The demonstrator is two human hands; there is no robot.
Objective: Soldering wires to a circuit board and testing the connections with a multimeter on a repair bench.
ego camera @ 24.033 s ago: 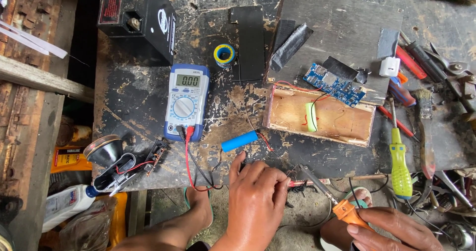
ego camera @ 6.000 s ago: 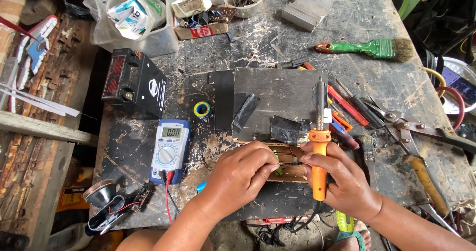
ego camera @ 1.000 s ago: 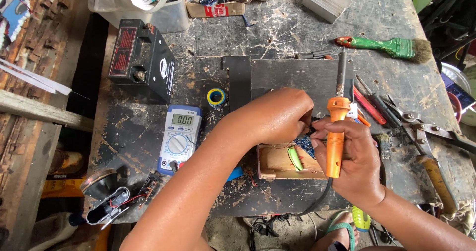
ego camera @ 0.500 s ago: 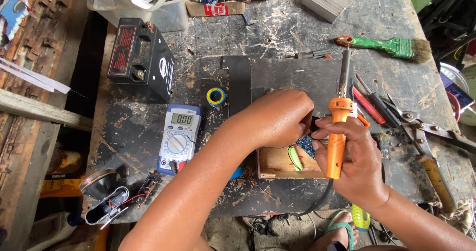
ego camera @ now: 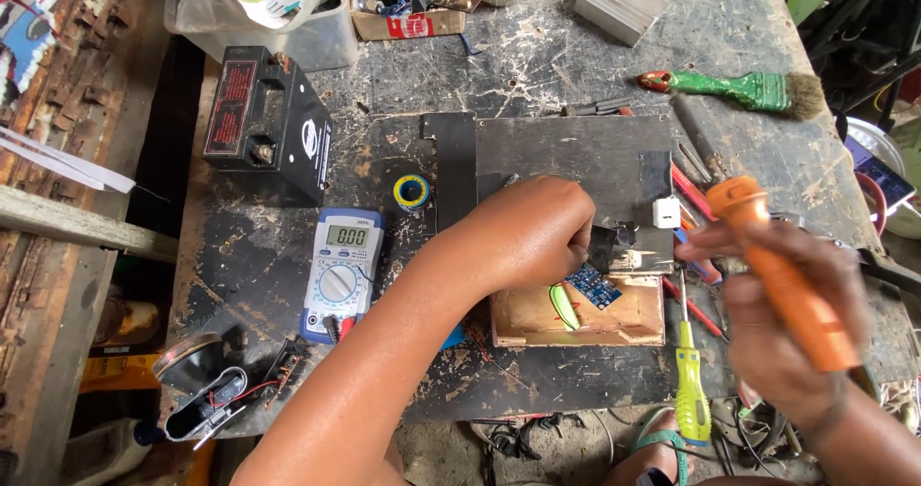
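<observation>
My left hand (ego camera: 533,229) reaches across the bench and pinches a small black part (ego camera: 604,248) just above a blue circuit board (ego camera: 593,286). The board leans at the top edge of a shallow wooden box (ego camera: 576,325) that also holds a green strip (ego camera: 562,306). My right hand (ego camera: 779,325), blurred, is closed round the orange handle of a soldering iron (ego camera: 789,277), off to the right of the box. A grey metal plate (ego camera: 566,155) lies behind the box.
A blue-edged multimeter (ego camera: 337,272) with red and black leads sits left of the box, next to a yellow tape roll (ego camera: 412,192) and a black battery (ego camera: 269,121). A green-yellow screwdriver (ego camera: 687,380), red-handled tools (ego camera: 693,190), a green brush (ego camera: 739,87) and a white plug (ego camera: 666,212) lie right.
My right hand has swung the soldering iron away from the box, out to the right and lower. My left hand stays on the part by the circuit board.
</observation>
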